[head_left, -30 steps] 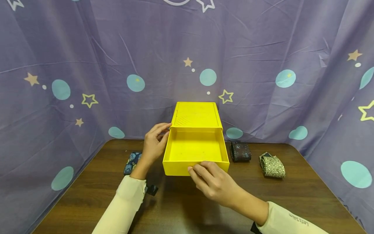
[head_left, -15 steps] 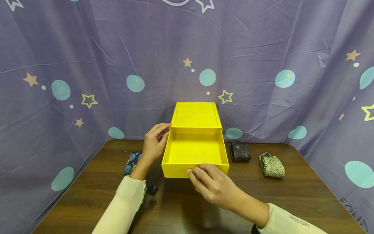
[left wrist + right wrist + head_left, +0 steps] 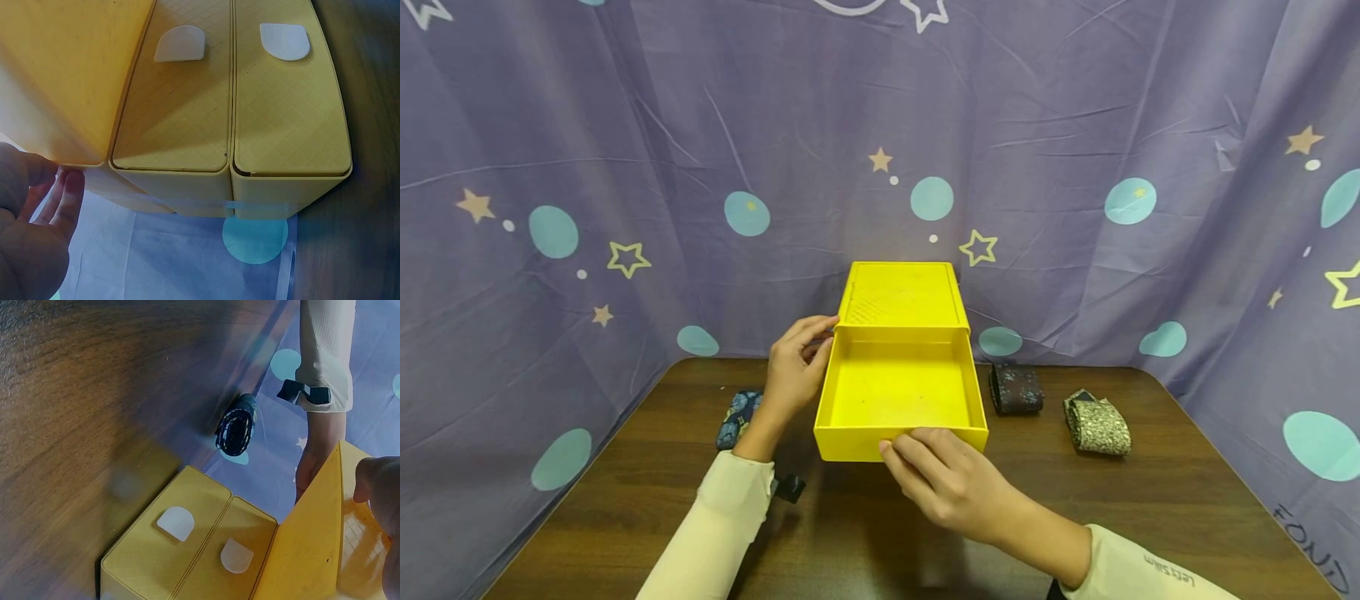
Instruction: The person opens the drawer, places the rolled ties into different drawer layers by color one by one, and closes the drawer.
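At the front of the yellow drawer (image 3: 901,387), the right hand (image 3: 951,483) grips it; leftward, the left hand (image 3: 796,367), unclenched, touches the cabinet (image 3: 902,296).

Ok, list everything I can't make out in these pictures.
Inside the two lower drawers, left wrist view: their shut fronts hide it.
Part of the blue roll, head view: the left forearm covers it.
Fingertips of the left hand, right wrist view: behind the open drawer.
Part of the right hand, right wrist view: cut off by the right edge.
Writing on the right sleeve, head view: too small and blurred.
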Action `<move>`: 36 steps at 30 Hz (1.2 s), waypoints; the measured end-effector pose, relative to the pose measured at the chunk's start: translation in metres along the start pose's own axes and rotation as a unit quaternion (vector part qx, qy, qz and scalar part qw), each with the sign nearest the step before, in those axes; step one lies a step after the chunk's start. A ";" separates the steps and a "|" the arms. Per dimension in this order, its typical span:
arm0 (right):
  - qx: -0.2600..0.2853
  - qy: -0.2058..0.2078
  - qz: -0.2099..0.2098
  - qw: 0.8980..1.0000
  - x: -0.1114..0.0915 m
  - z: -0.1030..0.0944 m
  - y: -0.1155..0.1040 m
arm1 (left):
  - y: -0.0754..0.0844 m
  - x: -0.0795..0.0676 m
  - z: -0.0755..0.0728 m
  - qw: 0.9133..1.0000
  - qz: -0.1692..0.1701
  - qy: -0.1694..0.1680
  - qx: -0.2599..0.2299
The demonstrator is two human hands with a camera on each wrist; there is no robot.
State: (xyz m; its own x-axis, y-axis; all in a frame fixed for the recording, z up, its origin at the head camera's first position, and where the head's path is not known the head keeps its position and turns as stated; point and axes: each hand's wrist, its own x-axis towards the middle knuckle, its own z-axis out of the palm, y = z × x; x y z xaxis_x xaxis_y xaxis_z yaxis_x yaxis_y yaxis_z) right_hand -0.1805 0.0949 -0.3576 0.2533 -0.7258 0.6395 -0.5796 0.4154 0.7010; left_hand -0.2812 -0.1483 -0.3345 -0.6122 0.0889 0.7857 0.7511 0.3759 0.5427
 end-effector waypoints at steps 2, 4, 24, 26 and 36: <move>0.001 0.001 0.002 1.000 0.000 0.000 0.000 | 0.000 0.000 0.000 1.000 -0.001 0.001 0.001; 0.002 0.001 0.004 1.000 0.000 0.000 0.000 | 0.000 0.000 0.000 1.000 -0.002 0.001 0.001; 0.045 0.017 0.049 0.998 0.016 -0.013 0.015 | -0.001 0.000 0.001 1.000 0.002 0.003 0.000; 0.047 0.015 0.061 0.997 0.017 -0.016 0.018 | -0.001 0.000 0.000 1.000 0.003 0.002 0.002; 0.053 0.012 0.101 0.993 0.013 -0.024 0.030 | -0.001 0.000 0.000 1.000 0.003 0.000 0.005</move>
State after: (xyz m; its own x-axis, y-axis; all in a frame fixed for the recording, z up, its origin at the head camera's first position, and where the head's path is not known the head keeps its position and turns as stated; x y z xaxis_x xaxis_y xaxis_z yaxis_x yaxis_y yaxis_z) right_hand -0.1758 0.1115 -0.3201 0.1411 -0.6206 0.7713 -0.6977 0.4904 0.5222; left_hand -0.2821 -0.1485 -0.3356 -0.6075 0.0914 0.7890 0.7522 0.3855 0.5345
